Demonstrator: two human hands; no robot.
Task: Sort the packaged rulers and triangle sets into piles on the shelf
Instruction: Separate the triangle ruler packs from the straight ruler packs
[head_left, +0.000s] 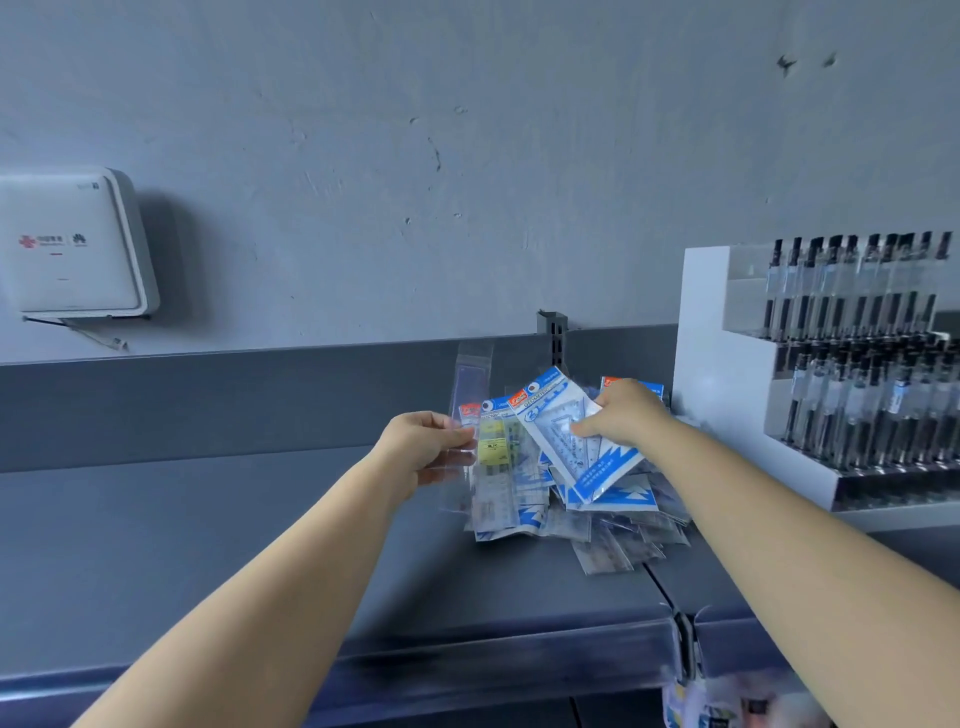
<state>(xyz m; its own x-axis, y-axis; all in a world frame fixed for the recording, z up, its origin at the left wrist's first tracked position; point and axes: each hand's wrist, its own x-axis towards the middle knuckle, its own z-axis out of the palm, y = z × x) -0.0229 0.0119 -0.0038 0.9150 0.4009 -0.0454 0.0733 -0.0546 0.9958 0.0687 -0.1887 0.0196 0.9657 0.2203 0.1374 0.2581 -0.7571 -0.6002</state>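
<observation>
Progress: early, I judge. Most packets lie in one mixed heap (587, 514) on the shelf (208, 545), and I see no separate sorted piles yet.

Done so far: I have a packet in each hand, lifted off the heap; nothing looks set down in its own place.

Left to do: nearly all of it, splitting the heap into rulers and triangle sets, with the bare stretch of shelf to the left as the likely spot.

My left hand (423, 447): fingers curled, pinching a long clear ruler packet (465, 415) at its left edge and holding it upright over the left side of the heap.

My right hand (621, 415): thumb and fingers pinching a triangle set (569, 431), tilted, raised above the middle of the heap.

Look of the ruler packet: narrow see-through sleeve, almost colourless, top standing against the shelf's back panel. Hard to tell how many sleeves I am holding.

Look of the triangle set: wider blue-and-white bag with a red label at the top corner, clear triangles showing through.

Rest of the heap: more blue-and-white bags and clear sleeves overlapping at all angles, one with a yellow sticker (492, 446), a few slipping toward the front edge.

Neighbours: a white pen display (857, 364) stands just right of the heap.
</observation>
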